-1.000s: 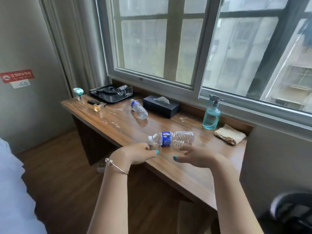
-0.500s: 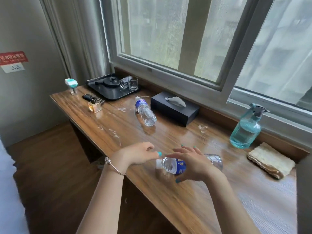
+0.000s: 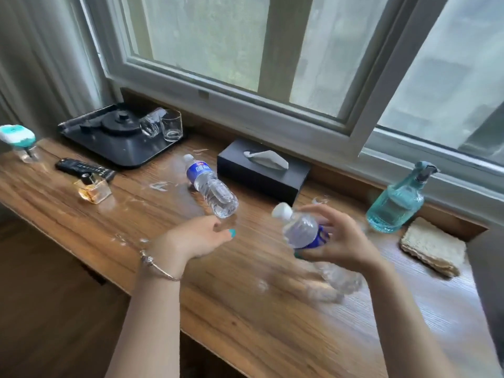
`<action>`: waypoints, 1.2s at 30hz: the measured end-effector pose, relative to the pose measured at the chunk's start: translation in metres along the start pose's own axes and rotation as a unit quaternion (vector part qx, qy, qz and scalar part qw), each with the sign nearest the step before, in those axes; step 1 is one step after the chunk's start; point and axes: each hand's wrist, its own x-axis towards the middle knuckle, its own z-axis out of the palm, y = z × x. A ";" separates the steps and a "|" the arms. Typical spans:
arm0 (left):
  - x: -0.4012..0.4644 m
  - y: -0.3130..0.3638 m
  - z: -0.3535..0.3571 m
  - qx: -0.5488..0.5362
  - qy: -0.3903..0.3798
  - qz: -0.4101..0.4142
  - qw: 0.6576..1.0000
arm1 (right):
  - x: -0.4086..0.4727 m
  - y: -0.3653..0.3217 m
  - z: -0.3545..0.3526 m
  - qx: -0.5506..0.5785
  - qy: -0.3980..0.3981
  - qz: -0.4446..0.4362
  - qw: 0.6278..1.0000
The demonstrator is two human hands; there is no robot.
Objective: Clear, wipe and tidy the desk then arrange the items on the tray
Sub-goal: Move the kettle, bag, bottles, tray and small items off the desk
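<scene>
My right hand (image 3: 342,241) grips a clear water bottle (image 3: 300,230) with a blue label, lifted off the wooden desk (image 3: 245,309) with its white cap tilted up to the left. My left hand (image 3: 196,237) hovers over the desk with loosely curled fingers and holds nothing. Just beyond it a second water bottle (image 3: 210,186) lies on its side. At the back left stands a black tray (image 3: 131,151) carrying a black kettle (image 3: 117,124) and two glasses (image 3: 163,126), one of them tipped over.
A black tissue box (image 3: 261,173) sits under the window. A teal spray bottle (image 3: 398,203) and a beige cloth (image 3: 433,246) are at the right. A remote (image 3: 81,169), a perfume bottle (image 3: 94,188) and a white-teal item (image 3: 17,137) lie left. Plastic scraps litter the desk.
My right hand closed round the near bottle and raised it off the desk, cap tilting up. The view came closer to the desk. My left hand stayed empty.
</scene>
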 end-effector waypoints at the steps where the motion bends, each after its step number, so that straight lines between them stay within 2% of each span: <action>1: 0.006 -0.004 -0.010 0.009 0.004 0.007 1.000 | 0.005 -0.002 -0.006 0.053 0.063 0.005 0.997; 4: 0.027 -0.012 -0.039 0.011 0.002 0.054 0.998 | 0.021 -0.011 -0.005 0.161 0.253 0.012 0.954; 6: 0.042 -0.018 -0.052 0.017 0.023 0.075 0.997 | 0.031 -0.016 0.008 0.198 0.343 0.015 0.918; 9: 0.068 -0.031 -0.062 0.000 0.081 0.093 0.992 | 0.044 -0.024 0.034 0.199 0.401 0.026 0.894; 11: 0.083 -0.042 -0.064 -0.027 0.089 0.094 0.991 | 0.048 -0.027 0.050 0.194 0.419 0.041 0.886; 16: 0.104 -0.057 -0.051 -0.084 0.055 0.072 0.992 | 0.053 -0.030 0.069 0.259 0.427 0.069 0.863; 23: 0.131 -0.047 -0.058 -0.192 0.160 -0.014 0.968 | 0.072 -0.037 0.074 0.232 0.342 0.082 0.907; 30: 0.169 -0.034 -0.062 -0.195 0.152 -0.042 0.968 | 0.060 -0.038 0.073 0.275 0.371 0.089 0.882; 36: 0.186 -0.047 -0.061 -0.257 0.169 -0.052 0.950 | 0.062 -0.036 0.072 0.291 0.348 0.090 0.887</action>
